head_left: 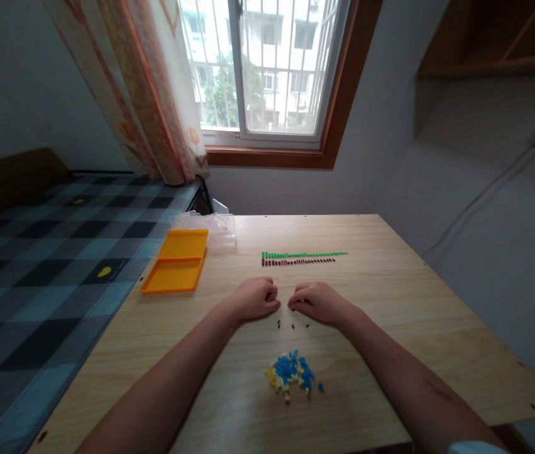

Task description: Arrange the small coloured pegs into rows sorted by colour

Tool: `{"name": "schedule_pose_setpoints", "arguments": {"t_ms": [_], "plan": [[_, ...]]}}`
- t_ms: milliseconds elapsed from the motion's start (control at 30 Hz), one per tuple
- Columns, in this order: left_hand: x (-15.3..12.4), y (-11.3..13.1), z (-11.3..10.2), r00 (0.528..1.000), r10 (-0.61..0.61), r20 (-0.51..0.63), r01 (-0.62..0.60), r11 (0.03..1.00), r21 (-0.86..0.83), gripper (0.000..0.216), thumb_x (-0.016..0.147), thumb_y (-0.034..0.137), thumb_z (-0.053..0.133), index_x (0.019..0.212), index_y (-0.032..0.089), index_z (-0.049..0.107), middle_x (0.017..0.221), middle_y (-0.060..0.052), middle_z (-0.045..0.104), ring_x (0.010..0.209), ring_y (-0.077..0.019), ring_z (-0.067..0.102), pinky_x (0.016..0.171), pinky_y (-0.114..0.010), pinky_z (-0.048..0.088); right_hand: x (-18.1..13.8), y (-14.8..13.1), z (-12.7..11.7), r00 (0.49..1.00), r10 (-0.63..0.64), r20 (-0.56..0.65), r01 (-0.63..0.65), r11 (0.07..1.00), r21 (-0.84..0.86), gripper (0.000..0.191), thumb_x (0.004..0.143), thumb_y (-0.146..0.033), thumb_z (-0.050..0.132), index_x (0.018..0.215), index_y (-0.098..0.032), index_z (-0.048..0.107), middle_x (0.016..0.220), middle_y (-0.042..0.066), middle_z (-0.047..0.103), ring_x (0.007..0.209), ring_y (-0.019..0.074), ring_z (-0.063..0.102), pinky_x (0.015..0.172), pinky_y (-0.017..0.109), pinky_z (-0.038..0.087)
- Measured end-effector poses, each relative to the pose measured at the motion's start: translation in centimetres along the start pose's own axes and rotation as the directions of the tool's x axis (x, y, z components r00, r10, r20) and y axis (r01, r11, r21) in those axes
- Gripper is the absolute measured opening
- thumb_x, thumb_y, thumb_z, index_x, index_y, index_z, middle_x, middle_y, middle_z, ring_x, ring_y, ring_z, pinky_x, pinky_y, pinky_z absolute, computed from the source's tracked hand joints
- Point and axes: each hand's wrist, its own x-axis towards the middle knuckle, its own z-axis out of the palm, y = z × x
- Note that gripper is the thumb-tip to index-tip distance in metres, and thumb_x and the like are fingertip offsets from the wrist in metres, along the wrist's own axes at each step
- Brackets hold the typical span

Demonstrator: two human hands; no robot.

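My left hand rests closed on the table, its fingers curled; whatever they hold, if anything, is hidden. Facing it across a narrow gap, my right hand is closed in a pinch, with a tiny dark speck at its fingertips too small to name. Just below the hands lie a few small dark brown pieces. Beyond them run a row of green pieces and, right in front of it, a row of dark brown pieces. Closer to me is a loose pile of blue and yellow pieces.
An open orange two-part case lies at the table's left edge. Behind it stand clear plastic boxes. The wooden table adjoins a bed with a checked cover on the left. A window and curtain are at the back.
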Motion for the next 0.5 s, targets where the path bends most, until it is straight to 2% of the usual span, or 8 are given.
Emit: {"name": "schedule_pose_setpoints", "arguments": {"t_ms": [133,300,500], "plan": [[0.04,-0.1,0.11,1.0,0.012,-0.011,-0.012,1.0,0.003,0.025,0.08,0.034,0.056,0.06,0.019,0.051,0.075,0.001,0.054,0.062,-0.0121,0.046,0.059,-0.027,0.031,0.05,-0.05,-0.01,1.0,0.018,0.002,-0.018,1.0,-0.021,0.02,0.092,-0.021,0.058,0.094,-0.025,0.078,0.089,0.001,0.073,0.079,0.0135,0.065,0.073,0.022,0.044],[-0.02,-0.11,0.11,0.999,0.021,-0.024,-0.021,1.0,0.002,0.026,0.08,0.033,0.056,0.06,0.018,0.049,0.074,0.001,0.053,0.062,-0.0119,0.046,0.059,-0.027,0.032,-0.13,-0.04,-0.24,0.999,0.043,-0.015,-0.044,0.995,-0.084,0.021,0.095,-0.028,0.056,0.094,-0.025,0.077,0.09,0.002,0.073,0.08,0.0149,0.066,0.073,0.024,0.044],[0.04,-0.05,0.1,1.0,0.007,-0.016,-0.007,1.0,0.024,0.026,0.08,0.034,0.055,0.06,0.019,0.051,0.075,0.001,0.055,0.061,-0.0118,0.046,0.059,-0.027,0.031,0.25,0.56,0.06,0.989,0.105,-0.103,-0.111,0.992,-0.053,0.025,0.097,-0.027,0.053,0.102,-0.024,0.077,0.093,0.005,0.072,0.085,0.0162,0.066,0.076,0.026,0.047]]}}
